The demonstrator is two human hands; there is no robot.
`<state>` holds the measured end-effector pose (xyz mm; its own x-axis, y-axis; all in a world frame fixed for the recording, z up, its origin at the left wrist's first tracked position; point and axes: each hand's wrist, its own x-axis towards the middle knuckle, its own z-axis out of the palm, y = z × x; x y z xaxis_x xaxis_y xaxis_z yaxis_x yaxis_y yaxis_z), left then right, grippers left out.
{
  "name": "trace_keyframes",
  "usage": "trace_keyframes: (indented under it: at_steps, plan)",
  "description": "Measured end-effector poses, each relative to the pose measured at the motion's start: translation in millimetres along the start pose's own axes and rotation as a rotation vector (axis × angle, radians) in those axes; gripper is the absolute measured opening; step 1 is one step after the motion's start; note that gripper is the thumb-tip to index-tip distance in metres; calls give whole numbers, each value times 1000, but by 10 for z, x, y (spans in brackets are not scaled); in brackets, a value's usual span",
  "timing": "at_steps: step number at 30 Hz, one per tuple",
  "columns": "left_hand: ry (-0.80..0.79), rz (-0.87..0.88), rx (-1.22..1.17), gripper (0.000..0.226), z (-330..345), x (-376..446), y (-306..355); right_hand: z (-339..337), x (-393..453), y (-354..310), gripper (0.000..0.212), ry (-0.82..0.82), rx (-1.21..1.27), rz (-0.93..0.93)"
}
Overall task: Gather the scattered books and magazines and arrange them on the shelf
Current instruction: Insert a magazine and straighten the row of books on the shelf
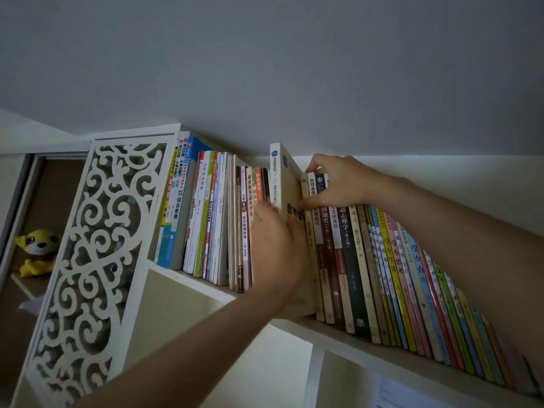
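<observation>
A tall cream book [283, 178] stands in the gap of a long row of upright books on the white shelf [329, 326], rising above its neighbours. My left hand [276, 245] grips its lower spine, thumb on the right side. My right hand [338, 181] curls over the tops of the books [353, 260] right of the gap and holds them back. Another group of upright books [212, 219] fills the shelf to the left. The cream book's lower part is hidden behind my left hand.
A white carved fretwork panel [94, 237] closes the shelf's left end. Left of it, a yellow plush toy [36, 251] sits in a brown cabinet niche. Open white compartments [182, 313] lie under the shelf. The grey ceiling is close above.
</observation>
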<state>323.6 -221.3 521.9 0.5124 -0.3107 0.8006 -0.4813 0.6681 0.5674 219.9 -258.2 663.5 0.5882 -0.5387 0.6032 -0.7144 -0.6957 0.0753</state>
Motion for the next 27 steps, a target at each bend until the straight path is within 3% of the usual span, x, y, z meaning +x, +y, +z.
trace_keyframes:
  at_steps: [3, 5, 7, 10, 12, 19, 24, 27]
  plan:
    - [57, 75, 114, 7, 154, -100, -134, -15, -4, 6, 56, -13, -13, 2]
    - [8, 50, 143, 25, 179, -116, -154, -23, -19, 18, 61, -33, -32, 3]
    - [-226, 10, 88, 53, 58, -66, -184, -46, -16, 32, 72, -73, -58, -3]
    - [-660, 1, -133, 70, -330, 90, -330, -121, -19, 58, 86, -161, -87, 2]
    - [-771, 85, -69, 81, -537, 152, -404, -157, -13, 69, 90, -200, -85, 4]
    - [-511, 277, 555, 102, -309, 216, -397, -149, 27, 85, 87, -207, -94, -33]
    - [-384, 319, 630, 108, -218, 179, -403, -154, 3, 47, 94, -221, -132, -25]
    - [-440, 346, 645, 113, -253, 202, -337, -208, -118, 9, 114, -226, -203, -1]
